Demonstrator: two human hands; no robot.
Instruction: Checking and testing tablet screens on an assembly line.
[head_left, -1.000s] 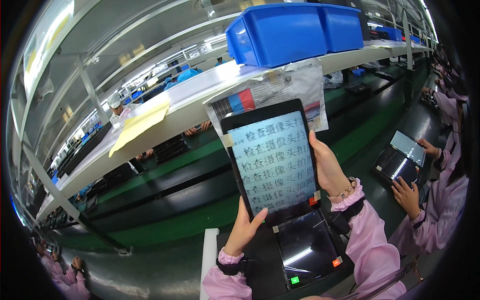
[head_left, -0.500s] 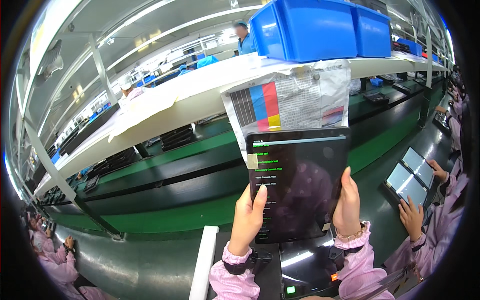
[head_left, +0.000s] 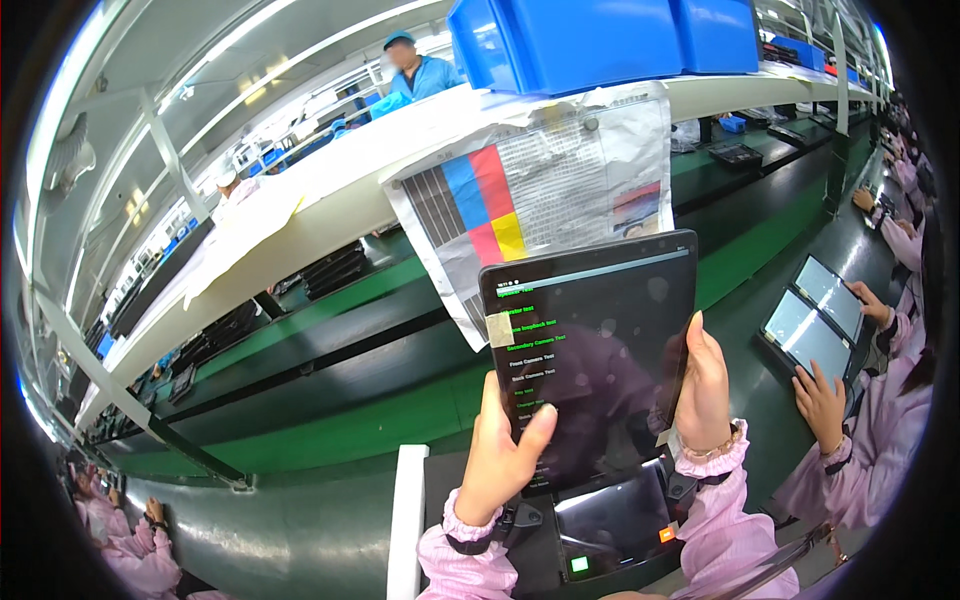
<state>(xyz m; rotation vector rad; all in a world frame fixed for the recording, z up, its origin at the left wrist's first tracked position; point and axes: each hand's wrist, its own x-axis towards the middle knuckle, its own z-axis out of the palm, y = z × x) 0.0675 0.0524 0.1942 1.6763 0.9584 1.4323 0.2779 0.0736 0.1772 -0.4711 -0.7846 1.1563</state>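
Tablet (head_left: 610,330) has shifted right against the hanging sheet (head_left: 580,165) since half a second ago, and the left thumb (head_left: 540,428) reaches farther in over the screen; I have it gripped both sides: left grip (head_left: 498,448) closed on the lower left edge, right grip (head_left: 706,385) closed on the lower right edge; tablet is slightly tilted between them, its bottom end covering the top of a second tablet (head_left: 612,520). Count: one tablet held, one below; one sheet with colour blocks; two large blue bins (head_left: 575,45) on the white shelf (head_left: 345,215); one white bar (head_left: 406,525) at left; co-worker's two hands (head_left: 822,408) at two lit screens (head_left: 805,330). Bench (head_left: 290,545) is dark, glossy; person in blue (head_left: 428,78) behind the shelf; strip lights (head_left: 240,32) overhead.
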